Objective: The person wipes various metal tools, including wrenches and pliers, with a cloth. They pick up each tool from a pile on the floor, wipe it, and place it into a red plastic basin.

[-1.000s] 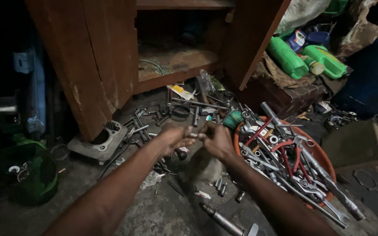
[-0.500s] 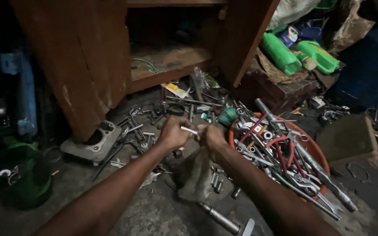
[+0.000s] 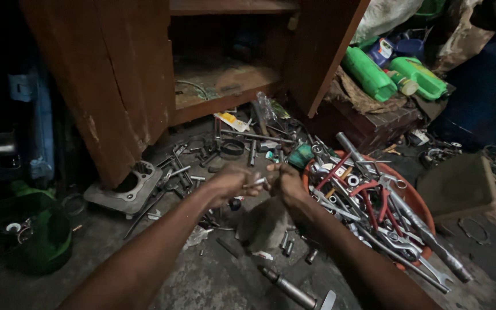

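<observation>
Over a grimy floor strewn with loose bolts, the left hand (image 3: 228, 185) and right hand (image 3: 287, 183) together pinch a small metal rod (image 3: 257, 182), hemmed by the orange tool basin (image 3: 417, 201) rightward and the open wooden cabinet (image 3: 116, 86) beyond.

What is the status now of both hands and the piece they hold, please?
Left hand and right hand together, both pinching a small metal pin. Held above grey rag on the floor. Orange basin of tools beside the right hand, not touching.
</observation>
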